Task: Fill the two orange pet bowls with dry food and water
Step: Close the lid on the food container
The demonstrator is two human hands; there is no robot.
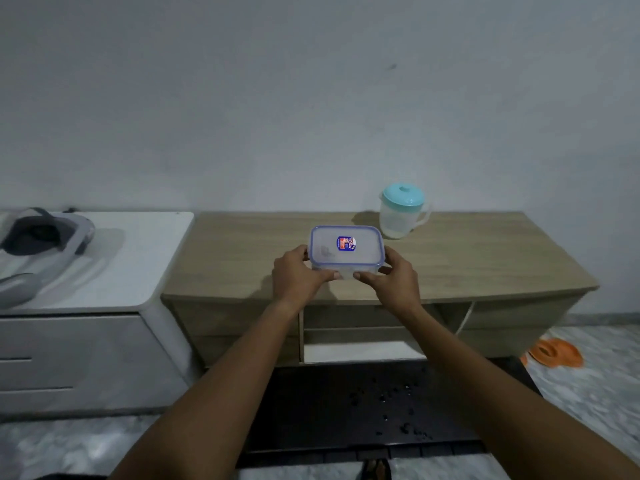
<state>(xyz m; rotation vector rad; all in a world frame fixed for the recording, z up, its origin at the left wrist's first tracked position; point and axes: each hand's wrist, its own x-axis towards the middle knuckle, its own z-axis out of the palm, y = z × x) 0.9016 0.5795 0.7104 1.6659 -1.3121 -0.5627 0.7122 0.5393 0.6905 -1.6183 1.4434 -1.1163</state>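
Both my left hand [298,276] and right hand [395,279] grip the lidded container [346,251]; I judge the orange bowls [554,353] unfilled, jug [398,218] untouched.

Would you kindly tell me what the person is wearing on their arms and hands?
Nothing visible: the left hand and right hand are ungloved, no ring showing, and both forearms are bare of sleeves, watches or bracelets up to the frame's edge.

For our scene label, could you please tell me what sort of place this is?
Probably a home room: low wooden cabinet, white drawer unit beside it, orange pet bowls on the floor.
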